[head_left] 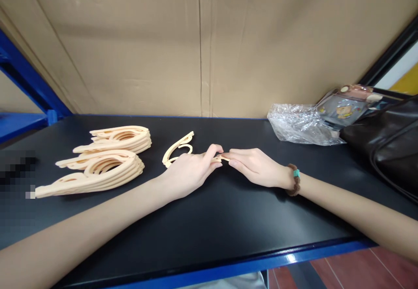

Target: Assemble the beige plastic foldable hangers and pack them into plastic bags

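A cream plastic folding hanger (169, 151) lies partly under my left hand (191, 169), its hook curving out beyond the knuckles. The left fingers are closed around one of its arms near the end. From the right, my right hand (253, 164) pinches a short cream tip that meets that arm between the two hands. The fingers cover most of this joint, so I cannot tell whether the tip is a separate piece. Left of the hands, two stacks of matching folded hangers lie on the table, a rear stack (143, 140) and a front stack (130, 180).
The black tabletop (209, 232) has a blue front edge (228, 271). Behind it stands a cardboard wall (146, 53). At the right are a crumpled clear plastic bag (297, 125), a printed pouch (342, 106) and a dark leather bag (388, 136). A blue post (29, 75) rises at the left.
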`<state>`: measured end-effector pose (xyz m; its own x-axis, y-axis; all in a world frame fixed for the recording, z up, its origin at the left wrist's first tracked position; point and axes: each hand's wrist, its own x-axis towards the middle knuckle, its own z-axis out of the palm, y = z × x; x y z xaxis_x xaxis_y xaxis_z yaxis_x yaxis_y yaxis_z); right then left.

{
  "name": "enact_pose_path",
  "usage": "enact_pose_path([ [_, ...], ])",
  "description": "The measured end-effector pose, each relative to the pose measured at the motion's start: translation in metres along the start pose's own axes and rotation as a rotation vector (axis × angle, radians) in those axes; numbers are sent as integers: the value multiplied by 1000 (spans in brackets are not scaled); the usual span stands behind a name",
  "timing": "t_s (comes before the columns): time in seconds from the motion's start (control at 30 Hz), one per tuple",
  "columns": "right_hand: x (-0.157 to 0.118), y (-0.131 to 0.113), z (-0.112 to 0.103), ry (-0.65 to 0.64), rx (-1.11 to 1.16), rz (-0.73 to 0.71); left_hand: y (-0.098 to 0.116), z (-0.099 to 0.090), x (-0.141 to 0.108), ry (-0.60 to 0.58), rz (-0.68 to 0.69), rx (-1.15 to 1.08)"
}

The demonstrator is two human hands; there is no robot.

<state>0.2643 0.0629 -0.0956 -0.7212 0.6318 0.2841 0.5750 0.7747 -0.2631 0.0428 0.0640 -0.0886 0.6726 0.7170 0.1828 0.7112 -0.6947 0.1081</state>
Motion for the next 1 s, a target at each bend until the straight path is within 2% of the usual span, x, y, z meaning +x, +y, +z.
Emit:
enact_pose_path([
  [0.2,-1,-2,-2,-38,78,12,-1,0,-1,-22,41,7],
  [0.63,0,-7,-3,-1,225,-8,0,-2,-1,-35,59,10],
  [0.83,1,-5,-4,-40,279,-17,-4,-1,-1,-69,51,-85],
  [1.0,2,-3,-6,-88,389,32,-6,1,0,-48,47,-179],
])
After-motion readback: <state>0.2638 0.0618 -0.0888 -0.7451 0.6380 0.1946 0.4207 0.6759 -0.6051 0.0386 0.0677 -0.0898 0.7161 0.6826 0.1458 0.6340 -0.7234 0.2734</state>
